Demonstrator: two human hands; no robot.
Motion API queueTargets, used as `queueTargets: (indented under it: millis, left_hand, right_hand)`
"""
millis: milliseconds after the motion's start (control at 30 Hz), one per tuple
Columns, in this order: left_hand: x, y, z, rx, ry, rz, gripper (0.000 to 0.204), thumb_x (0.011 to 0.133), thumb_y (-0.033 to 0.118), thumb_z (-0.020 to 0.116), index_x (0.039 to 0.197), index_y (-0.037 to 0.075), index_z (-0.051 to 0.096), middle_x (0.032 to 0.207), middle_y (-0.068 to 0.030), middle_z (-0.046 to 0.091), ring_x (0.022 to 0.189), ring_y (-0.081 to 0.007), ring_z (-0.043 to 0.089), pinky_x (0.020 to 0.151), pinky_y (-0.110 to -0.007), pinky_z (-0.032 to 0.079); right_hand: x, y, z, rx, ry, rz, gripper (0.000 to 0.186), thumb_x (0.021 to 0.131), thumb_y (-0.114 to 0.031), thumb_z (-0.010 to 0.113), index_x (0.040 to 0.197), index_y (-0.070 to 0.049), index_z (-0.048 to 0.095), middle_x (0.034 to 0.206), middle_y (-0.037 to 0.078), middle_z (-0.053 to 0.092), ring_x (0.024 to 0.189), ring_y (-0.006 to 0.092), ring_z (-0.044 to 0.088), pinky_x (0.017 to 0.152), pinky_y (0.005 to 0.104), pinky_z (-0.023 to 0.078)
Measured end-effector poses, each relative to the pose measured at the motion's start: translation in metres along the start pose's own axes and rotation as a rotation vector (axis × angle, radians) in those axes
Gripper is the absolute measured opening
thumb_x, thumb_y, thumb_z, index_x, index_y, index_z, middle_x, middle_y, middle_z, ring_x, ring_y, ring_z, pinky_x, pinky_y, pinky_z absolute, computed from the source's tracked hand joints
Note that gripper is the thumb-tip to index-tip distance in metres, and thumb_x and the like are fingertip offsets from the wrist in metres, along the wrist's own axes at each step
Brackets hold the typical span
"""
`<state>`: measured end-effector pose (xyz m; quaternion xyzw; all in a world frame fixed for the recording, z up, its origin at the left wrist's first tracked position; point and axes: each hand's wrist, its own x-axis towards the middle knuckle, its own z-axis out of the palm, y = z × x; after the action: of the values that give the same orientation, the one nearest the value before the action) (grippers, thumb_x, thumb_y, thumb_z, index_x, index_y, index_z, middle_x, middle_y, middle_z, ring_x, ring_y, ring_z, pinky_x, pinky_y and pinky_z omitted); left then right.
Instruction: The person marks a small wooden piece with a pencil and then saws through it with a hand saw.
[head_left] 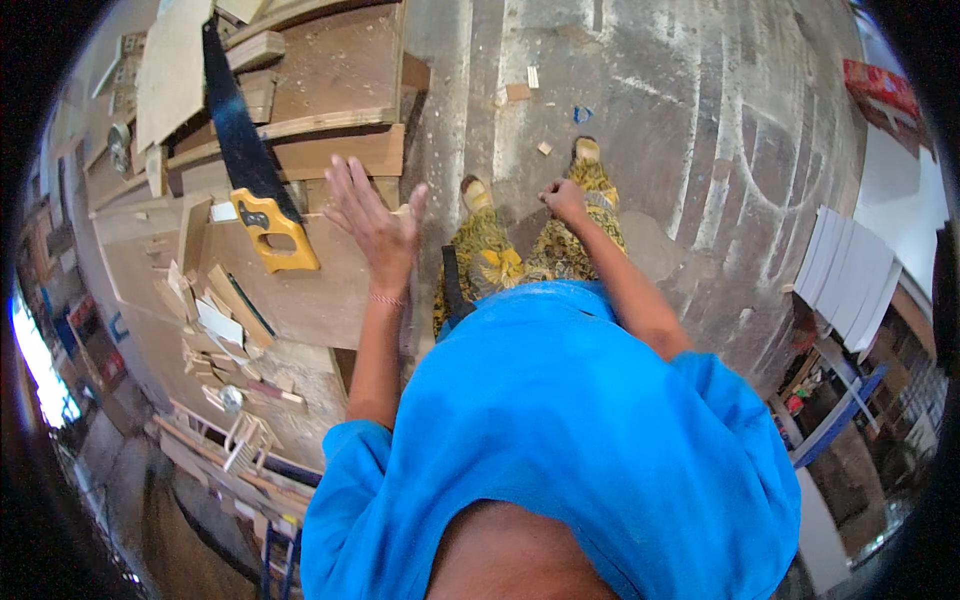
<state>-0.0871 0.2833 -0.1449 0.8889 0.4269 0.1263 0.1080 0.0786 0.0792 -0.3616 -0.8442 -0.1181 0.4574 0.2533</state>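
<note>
My left hand (378, 222) is raised with its fingers stretched out and spread, near the front edge of the wooden workbench (225, 250). Nothing shows in its grip. Just left of it lies a handsaw (262, 170) with a dark blade and a yellow handle, the handle toward me and the blade pointing away over the boards. My right hand (566, 202) hangs above my right leg with its fingers curled closed. Whatever those fingers may hold is hidden. A wooden board (340, 152) with a straight edge lies just beyond my left hand.
Wooden panels (320, 75) and offcuts (205, 365) cover much of the bench. Small wood scraps (544, 149) and a blue ring-like bit (583, 115) lie on the concrete floor (640, 110). At the right stands a stack of pale sheets (848, 275), with a red object (880, 90) farther off.
</note>
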Motion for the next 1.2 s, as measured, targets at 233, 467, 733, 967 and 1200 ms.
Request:
queueTargets:
  millis: [233, 467, 733, 967, 1200]
  left_hand:
    - [0.061, 0.078, 0.056, 0.006, 0.056, -0.026, 0.078, 0.078, 0.037, 0.063, 0.134, -0.001, 0.024, 0.14, -0.0214, 0.021, 0.132, -0.0358, 0.015, 0.104, -0.055, 0.008]
    - [-0.006, 0.138, 0.191, -0.308, -0.342, -0.466, 0.068, 0.077, 0.017, 0.061, 0.132, -0.003, 0.026, 0.138, -0.0243, 0.023, 0.129, -0.0386, 0.019, 0.105, -0.047, 0.017]
    - [-0.097, 0.148, 0.371, -0.514, -0.666, -0.643, 0.06, 0.079, 0.013, 0.06, 0.129, -0.005, 0.031, 0.131, -0.0244, 0.033, 0.123, -0.0367, 0.032, 0.103, -0.039, 0.025]
    - [-0.113, 0.093, 0.548, -0.597, -0.514, -0.951, 0.055, 0.08, 0.016, 0.059, 0.124, -0.008, 0.037, 0.126, -0.0237, 0.041, 0.114, -0.0348, 0.041, 0.098, -0.037, 0.032]
    - [-0.108, 0.014, 0.685, -0.551, -0.45, -1.04, 0.051, 0.08, 0.018, 0.058, 0.12, -0.009, 0.042, 0.114, -0.0245, 0.052, 0.106, -0.0349, 0.05, 0.091, -0.038, 0.039]
  right_hand:
    - [0.077, -0.005, -0.035, -0.202, -0.188, -0.059, 0.024, 0.07, -0.03, 0.066, 0.074, -0.006, 0.064, 0.072, 0.013, 0.063, 0.069, 0.0284, 0.061, 0.063, 0.0364, 0.047]
    - [0.18, 0.02, -0.049, -0.246, -0.174, -0.055, 0.029, 0.072, -0.033, 0.064, 0.079, -0.006, 0.065, 0.076, 0.017, 0.063, 0.073, 0.0335, 0.061, 0.067, 0.0399, 0.048]
    - [0.332, 0.117, 0.002, -0.409, 0.034, -0.087, 0.026, 0.071, -0.028, 0.064, 0.075, -0.003, 0.064, 0.072, 0.016, 0.063, 0.069, 0.0298, 0.062, 0.063, 0.0368, 0.047]
    - [0.428, 0.134, 0.072, -0.632, -0.106, -0.401, 0.033, 0.074, -0.031, 0.06, 0.094, -0.006, 0.064, 0.086, 0.019, 0.063, 0.078, 0.0325, 0.062, 0.07, 0.0415, 0.048]
    - [0.522, 0.114, 0.13, -1.058, -0.476, -0.462, 0.066, 0.068, -0.013, 0.063, 0.127, -0.016, 0.035, 0.133, 0.016, 0.033, 0.123, 0.0316, 0.03, 0.102, 0.0367, 0.029]
